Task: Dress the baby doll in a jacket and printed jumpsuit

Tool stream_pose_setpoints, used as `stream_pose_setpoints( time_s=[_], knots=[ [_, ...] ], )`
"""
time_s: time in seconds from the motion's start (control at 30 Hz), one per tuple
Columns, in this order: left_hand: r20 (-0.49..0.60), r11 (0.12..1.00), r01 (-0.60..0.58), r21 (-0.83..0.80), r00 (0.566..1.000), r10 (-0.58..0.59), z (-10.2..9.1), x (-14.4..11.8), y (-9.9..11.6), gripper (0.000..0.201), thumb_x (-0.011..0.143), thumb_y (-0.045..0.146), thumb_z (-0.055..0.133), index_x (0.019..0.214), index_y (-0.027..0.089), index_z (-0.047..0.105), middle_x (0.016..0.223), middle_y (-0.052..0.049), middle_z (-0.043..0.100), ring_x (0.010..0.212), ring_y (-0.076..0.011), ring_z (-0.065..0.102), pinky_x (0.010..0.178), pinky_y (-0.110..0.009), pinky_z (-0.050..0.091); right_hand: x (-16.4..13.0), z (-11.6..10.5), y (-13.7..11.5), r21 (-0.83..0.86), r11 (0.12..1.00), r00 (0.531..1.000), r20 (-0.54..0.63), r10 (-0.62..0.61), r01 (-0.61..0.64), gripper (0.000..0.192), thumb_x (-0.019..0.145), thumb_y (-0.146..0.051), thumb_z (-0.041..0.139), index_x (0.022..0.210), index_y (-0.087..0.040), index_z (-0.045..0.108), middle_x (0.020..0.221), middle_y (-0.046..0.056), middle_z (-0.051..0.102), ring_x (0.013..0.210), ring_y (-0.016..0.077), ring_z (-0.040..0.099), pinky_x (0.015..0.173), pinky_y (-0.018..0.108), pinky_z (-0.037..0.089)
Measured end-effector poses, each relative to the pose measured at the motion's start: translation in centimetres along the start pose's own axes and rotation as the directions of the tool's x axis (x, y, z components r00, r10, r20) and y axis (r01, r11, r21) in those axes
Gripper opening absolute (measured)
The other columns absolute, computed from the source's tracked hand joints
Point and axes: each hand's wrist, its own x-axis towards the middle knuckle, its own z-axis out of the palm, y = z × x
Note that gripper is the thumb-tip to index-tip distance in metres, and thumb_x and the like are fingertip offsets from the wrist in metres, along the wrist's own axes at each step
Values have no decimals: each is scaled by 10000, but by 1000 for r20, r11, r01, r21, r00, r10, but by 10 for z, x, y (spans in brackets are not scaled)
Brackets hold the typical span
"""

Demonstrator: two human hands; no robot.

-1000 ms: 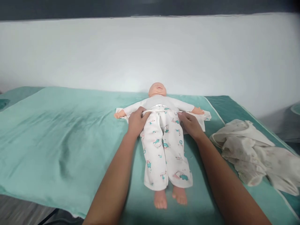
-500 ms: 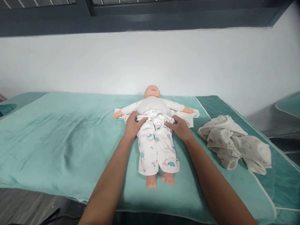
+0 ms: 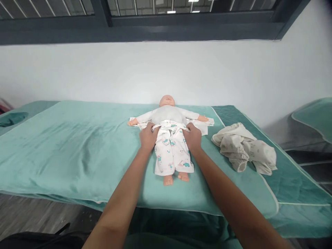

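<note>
A doll (image 3: 168, 116) lies face-up mid-table, head at 12 o'clock. The left hand (image 3: 148, 136) and right hand (image 3: 192, 136) each pinch the waistband of its printed trousers (image 3: 172, 152). Crumpled clothes (image 3: 243, 148) lie at 3 o'clock on the green sheet (image 3: 72, 145), well clear of both arms.

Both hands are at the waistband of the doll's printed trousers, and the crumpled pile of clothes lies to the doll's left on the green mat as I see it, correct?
Not quite. In the head view the crumpled clothes lie right of the doll, not left. The rest holds: left hand and right hand are at the trousers' waistband, on the green mat.
</note>
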Motion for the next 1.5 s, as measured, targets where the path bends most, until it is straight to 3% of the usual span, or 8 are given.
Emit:
stream_pose_setpoints(
  time_s=[0.13,0.27,0.37,0.47,0.63,0.77,1.07,1.5],
  knots=[
    [103,977,23,-211,995,-1,-5,-5,-1,229,850,449,549,830,221,557,754,18,594,715,-159,514,672,-264,376,2,1,1,157,987,995,95,-28,13,164,724,-320,511,850,-226,464,850,6,540,763,172,423,723,292,334],
    [223,928,76,-365,975,8,-13,-11,-4,276,807,472,602,854,210,527,827,15,568,779,-149,507,710,-251,404,4,-5,5,235,972,967,250,-42,-18,238,773,-440,511,851,-219,470,809,-5,531,727,158,428,696,283,368],
    [295,916,80,-392,954,43,-17,-14,-5,374,738,467,693,940,211,509,902,8,559,828,-153,515,738,-253,414,5,-15,7,270,963,932,353,-77,-23,350,747,-545,584,829,-217,494,761,-22,508,714,154,428,678,279,374],
    [249,944,5,-330,965,82,-18,-15,-3,383,701,434,736,897,202,503,895,5,536,843,-161,510,747,-265,411,3,-23,7,268,964,901,416,-121,6,417,685,-580,677,801,-210,522,767,-25,506,739,159,443,706,291,383],
    [186,967,-136,-214,966,177,-16,-17,-3,272,761,390,684,730,199,493,810,6,524,823,-170,513,749,-287,393,-1,-15,14,301,935,918,286,-277,188,408,728,-569,686,683,-206,506,911,27,485,920,199,504,882,351,401],
    [191,978,-115,-174,970,148,-17,-20,-3,277,810,428,626,724,205,485,752,17,525,768,-164,506,690,-280,373,-2,-9,19,318,914,925,201,-323,250,370,728,-510,725,688,-205,520,1070,67,474,1063,221,508,944,374,399],
    [256,964,10,-266,965,60,-25,-21,0,260,834,439,603,772,209,501,761,35,514,719,-139,481,650,-264,375,-4,-11,9,335,915,929,209,-306,226,288,776,-421,698,676,-212,526,931,32,506,956,205,536,833,343,424],
    [246,962,-17,-271,965,86,-20,-10,-3,199,839,372,571,751,214,487,775,22,520,742,-155,491,693,-282,380,4,-12,11,455,890,917,344,-204,27,264,785,-420,687,719,-210,542,884,19,521,817,177,495,684,297,380]
  ],
)
